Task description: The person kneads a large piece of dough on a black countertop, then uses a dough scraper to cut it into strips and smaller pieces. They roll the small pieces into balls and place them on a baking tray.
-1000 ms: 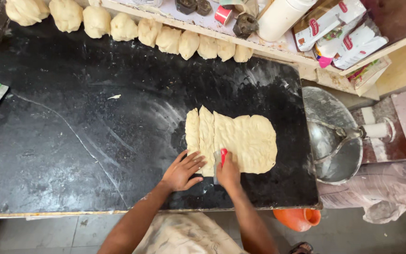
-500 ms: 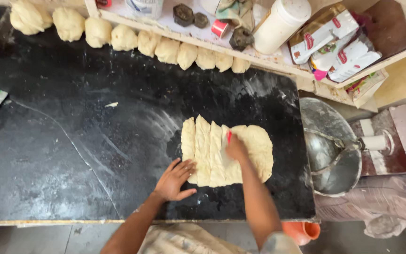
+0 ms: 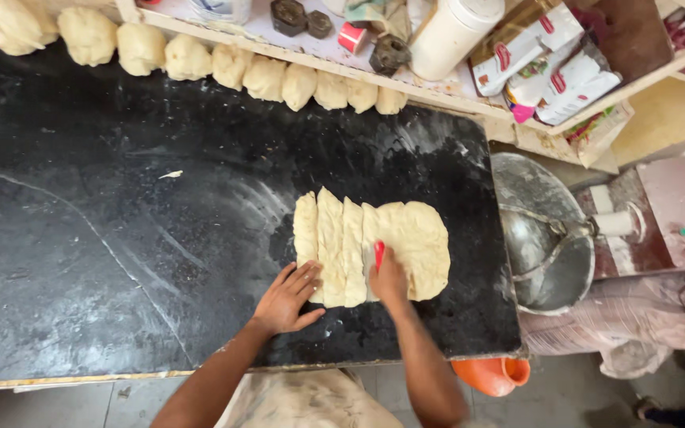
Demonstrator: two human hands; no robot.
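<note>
A flat sheet of pale dough [image 3: 406,238] lies on the black worktop [image 3: 120,230], its left part cut into three long strips [image 3: 331,246]. My right hand [image 3: 388,279] grips a small red cutter [image 3: 378,254] pressed onto the dough near its front edge. My left hand [image 3: 288,297] lies flat with fingers spread, on the worktop at the front left corner of the strips, fingertips touching the dough.
A row of several dough balls [image 3: 231,67] lines the worktop's far edge. Behind it a shelf [image 3: 453,75] holds a white tub [image 3: 449,36], packets and dark weights. A metal bowl [image 3: 541,230] stands to the right, an orange container [image 3: 493,372] below the front edge.
My right hand has drawn the red cutter back along the dough towards me. Another strip has been cut. My left hand stays by the strips' front corner.
</note>
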